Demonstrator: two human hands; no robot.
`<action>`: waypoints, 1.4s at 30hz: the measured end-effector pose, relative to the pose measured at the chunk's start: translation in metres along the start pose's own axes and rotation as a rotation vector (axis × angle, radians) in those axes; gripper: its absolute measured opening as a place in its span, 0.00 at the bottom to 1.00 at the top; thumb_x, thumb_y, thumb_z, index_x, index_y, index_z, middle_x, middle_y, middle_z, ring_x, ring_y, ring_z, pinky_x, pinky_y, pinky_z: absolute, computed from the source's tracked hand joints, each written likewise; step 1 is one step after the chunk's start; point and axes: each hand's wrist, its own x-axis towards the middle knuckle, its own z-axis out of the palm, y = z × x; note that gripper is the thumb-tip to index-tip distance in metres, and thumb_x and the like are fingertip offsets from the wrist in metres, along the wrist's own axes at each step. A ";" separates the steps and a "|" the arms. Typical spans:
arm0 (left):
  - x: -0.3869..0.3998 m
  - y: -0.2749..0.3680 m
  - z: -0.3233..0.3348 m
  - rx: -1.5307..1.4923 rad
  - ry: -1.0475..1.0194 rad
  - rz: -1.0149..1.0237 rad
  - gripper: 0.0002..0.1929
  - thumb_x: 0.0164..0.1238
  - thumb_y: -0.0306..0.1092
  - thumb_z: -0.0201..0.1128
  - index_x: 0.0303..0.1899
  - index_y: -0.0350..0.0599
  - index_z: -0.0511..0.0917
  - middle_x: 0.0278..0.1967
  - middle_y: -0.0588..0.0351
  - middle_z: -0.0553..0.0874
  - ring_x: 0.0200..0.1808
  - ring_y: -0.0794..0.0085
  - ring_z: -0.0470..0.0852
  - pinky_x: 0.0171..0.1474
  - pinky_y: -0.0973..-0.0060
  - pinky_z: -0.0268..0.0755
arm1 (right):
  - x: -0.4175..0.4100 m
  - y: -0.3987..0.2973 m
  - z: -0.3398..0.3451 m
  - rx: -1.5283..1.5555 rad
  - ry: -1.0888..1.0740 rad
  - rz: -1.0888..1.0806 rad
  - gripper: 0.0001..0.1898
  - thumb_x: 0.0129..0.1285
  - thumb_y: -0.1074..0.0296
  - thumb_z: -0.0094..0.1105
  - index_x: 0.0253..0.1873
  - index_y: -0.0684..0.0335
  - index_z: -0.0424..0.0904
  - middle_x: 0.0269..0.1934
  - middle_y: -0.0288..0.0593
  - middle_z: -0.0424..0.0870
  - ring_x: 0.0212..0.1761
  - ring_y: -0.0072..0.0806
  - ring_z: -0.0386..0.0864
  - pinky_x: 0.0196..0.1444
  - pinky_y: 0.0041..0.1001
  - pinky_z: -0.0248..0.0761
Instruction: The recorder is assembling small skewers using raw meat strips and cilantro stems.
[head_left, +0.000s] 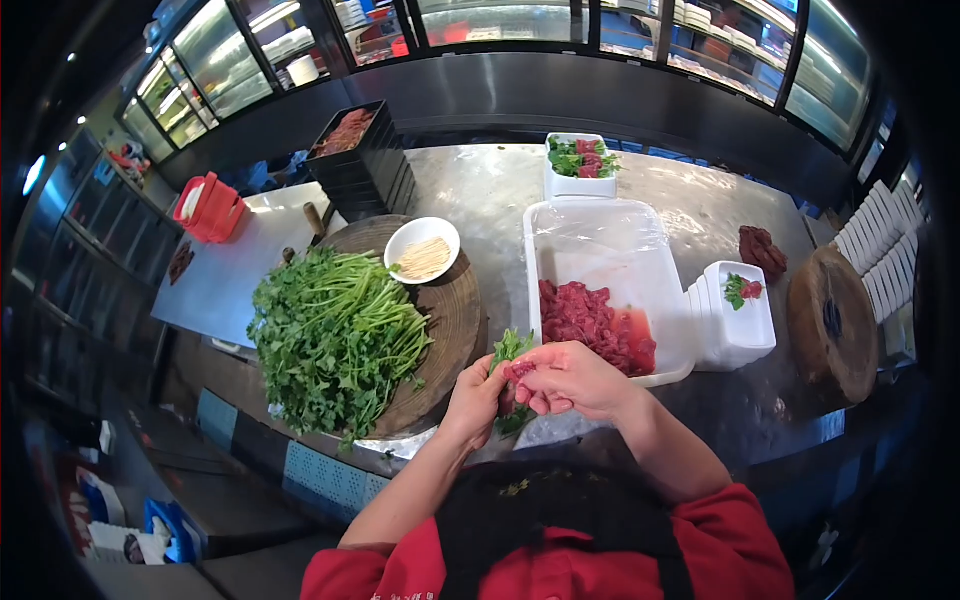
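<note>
My left hand (471, 401) grips a small bundle of cilantro (513, 344), its ends showing above and below the fingers. My right hand (581, 379) pinches a strip of raw red meat (519, 370) against that bundle; the fingers partly hide the contact. Left of my hands, a large heap of cilantro (330, 352) covers much of a round wooden chopping block (461, 311). On the block stands a white bowl (393, 234) of toothpicks (426, 259). A white tub (667, 247) beyond my right hand contains raw meat slices (574, 315) in red liquid.
Meat-and-cilantro rolls (590, 159) fill a white dish at the back; one roll (748, 291) lies on stacked white dishes (750, 334). Black stacked trays (360, 176), a red basket (214, 214), an upright wooden block (832, 326) and a dark crumpled thing (762, 251) stand around.
</note>
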 end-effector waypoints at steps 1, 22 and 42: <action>0.000 0.000 -0.001 0.000 0.027 -0.009 0.07 0.73 0.36 0.52 0.36 0.46 0.75 0.22 0.66 0.75 0.20 0.84 0.70 0.22 0.85 0.58 | -0.003 -0.002 -0.001 0.029 -0.066 -0.021 0.11 0.63 0.80 0.49 0.49 0.71 0.74 0.31 0.43 0.81 0.24 0.19 0.74 0.21 0.15 0.59; -0.007 -0.014 -0.001 0.334 -0.031 0.250 0.08 0.71 0.26 0.50 0.47 0.43 0.74 0.32 0.66 0.78 0.28 0.87 0.72 0.28 0.88 0.63 | 0.000 0.010 0.022 -0.051 0.206 -0.121 0.06 0.59 0.72 0.65 0.32 0.68 0.78 0.21 0.35 0.77 0.18 0.14 0.69 0.18 0.15 0.57; -0.014 -0.003 0.007 -0.124 0.086 0.047 0.12 0.75 0.45 0.48 0.39 0.49 0.74 0.24 0.64 0.76 0.18 0.83 0.69 0.21 0.83 0.61 | -0.007 0.009 0.022 -0.168 0.213 -0.083 0.06 0.61 0.71 0.62 0.33 0.68 0.81 0.19 0.37 0.78 0.16 0.14 0.68 0.17 0.16 0.57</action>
